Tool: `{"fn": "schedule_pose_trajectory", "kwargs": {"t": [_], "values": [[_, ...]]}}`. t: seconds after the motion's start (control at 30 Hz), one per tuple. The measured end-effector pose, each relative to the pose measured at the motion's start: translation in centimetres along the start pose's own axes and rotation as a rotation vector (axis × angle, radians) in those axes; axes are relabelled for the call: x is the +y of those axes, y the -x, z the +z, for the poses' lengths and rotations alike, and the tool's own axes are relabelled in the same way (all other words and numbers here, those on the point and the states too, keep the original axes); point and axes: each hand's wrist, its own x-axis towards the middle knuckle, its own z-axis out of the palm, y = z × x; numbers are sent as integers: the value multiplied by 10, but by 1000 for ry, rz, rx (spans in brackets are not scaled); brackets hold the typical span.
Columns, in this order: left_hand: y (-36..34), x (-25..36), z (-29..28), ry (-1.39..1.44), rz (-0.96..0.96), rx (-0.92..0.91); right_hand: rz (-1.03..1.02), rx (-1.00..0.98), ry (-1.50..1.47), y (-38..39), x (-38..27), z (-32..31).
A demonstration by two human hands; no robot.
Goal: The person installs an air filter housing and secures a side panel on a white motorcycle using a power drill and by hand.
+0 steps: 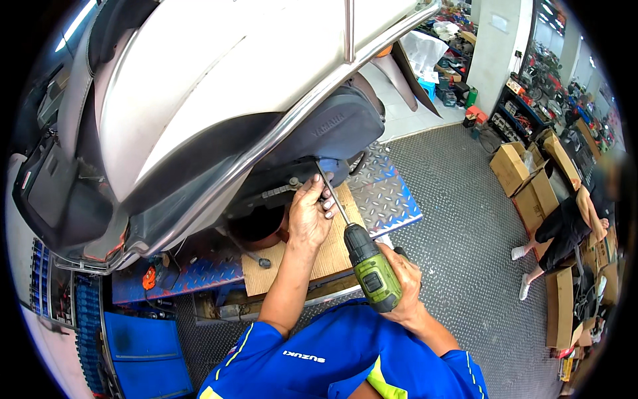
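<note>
A white and dark scooter (199, 73) stands in front of me, with a chrome guard bar (292, 120) along its side. My right hand (407, 282) grips a green camouflage-patterned cordless drill (373, 271), which points up and away from me. A long thin driver bit (340, 208) runs from its chuck to the lower edge of the scooter's dark engine cover (325, 130). Around the bit's shaft, near that cover, the fingers of my left hand (311, 211) are closed. Exactly what the bit's tip touches is too small to tell.
Beneath the scooter are a blue diamond-plate platform (385, 189) and a wooden board (266, 274). An orange and black tool (150, 276) lies at left, above a blue cabinet (147, 342). On the right, a person (565, 219) is beside cardboard boxes (535, 193).
</note>
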Motion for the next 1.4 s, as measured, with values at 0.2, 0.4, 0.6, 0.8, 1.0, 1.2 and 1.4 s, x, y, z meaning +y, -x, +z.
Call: {"fn": "schedule_pose_trajectory", "kwargs": {"t": [0.2, 0.4, 0.6, 0.8, 1.0, 1.2, 1.4], "values": [[15, 1, -1, 0, -42, 26, -25, 17, 8, -4, -3, 8], [20, 2, -11, 31, -74, -43, 5, 28, -24, -7, -2, 10], [18, 2, -6, 9, -70, -51, -1, 65, -30, -13, -5, 8], [16, 1, -1, 19, -53, -67, -4, 79, -49, -11, 0, 10], [18, 0, 0, 20, -27, -83, -21, 56, -3, -17, -8, 5], [21, -2, -4, 15, -33, -84, -113, -122, 280, -10, -9, 4], [33, 4, -6, 27, -15, -97, -147, -48, 166, -7, -19, 3]]}}
